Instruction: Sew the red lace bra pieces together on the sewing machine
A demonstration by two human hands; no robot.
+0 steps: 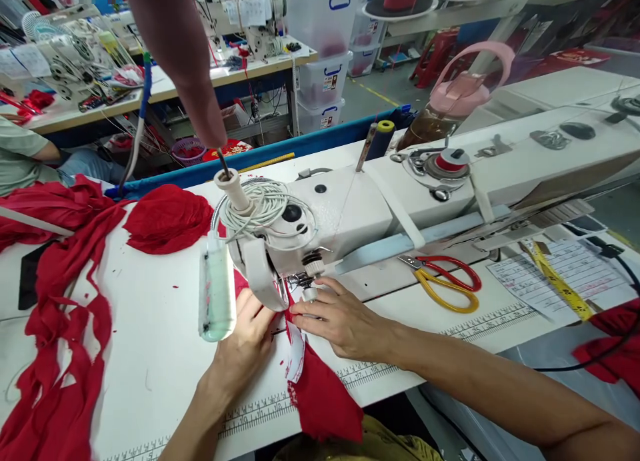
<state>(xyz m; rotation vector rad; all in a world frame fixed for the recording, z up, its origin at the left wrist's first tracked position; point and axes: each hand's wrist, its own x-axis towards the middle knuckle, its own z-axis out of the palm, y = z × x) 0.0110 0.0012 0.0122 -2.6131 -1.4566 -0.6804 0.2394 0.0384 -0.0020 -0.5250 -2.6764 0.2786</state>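
Note:
Red fabric (327, 394) with a white strip (296, 351) along it runs under the needle area of a white sewing machine (325, 214) and hangs over the table's front edge. My left hand (247, 324) lies on the work left of the needle, fingers stretched forward and partly hidden behind the machine head. From the right, my right hand (345, 318) reaches in with fingers spread. Its fingertips touch the fabric edge and come close to the presser-foot knob (310, 293). The stitching point itself is hidden.
Red-and-yellow-handled scissors (445, 284) lie right of the machine, near a written sheet (560, 281) and yellow tape measure (560, 284). Red fabric strips (65, 314) and a round red pile (167, 218) lie left. A lamp (217, 291) hangs beside the machine head. A pink-lidded bottle (457, 94) stands behind.

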